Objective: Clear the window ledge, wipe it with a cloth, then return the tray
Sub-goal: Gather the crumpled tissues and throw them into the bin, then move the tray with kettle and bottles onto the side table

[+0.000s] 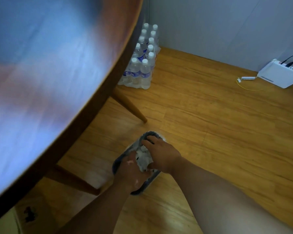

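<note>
A small grey-blue tray [150,133] lies on the wooden floor beside the table. A crumpled white-grey cloth [143,159] sits in it. My left hand [134,173] rests in the near part of the tray, its fingers against the cloth. My right hand [161,152] reaches over the far part, fingers spread on top of the cloth and thumb curled under it. Both hands cover most of the tray. I cannot tell how firmly either hand grips. No window ledge is in view.
A large round wooden table [61,92] with slanted legs [130,107] fills the left. A shrink-wrapped pack of water bottles [142,65] stands by the wall. A white router [281,75] with cables lies at the far right. A cardboard box [10,220] sits bottom left.
</note>
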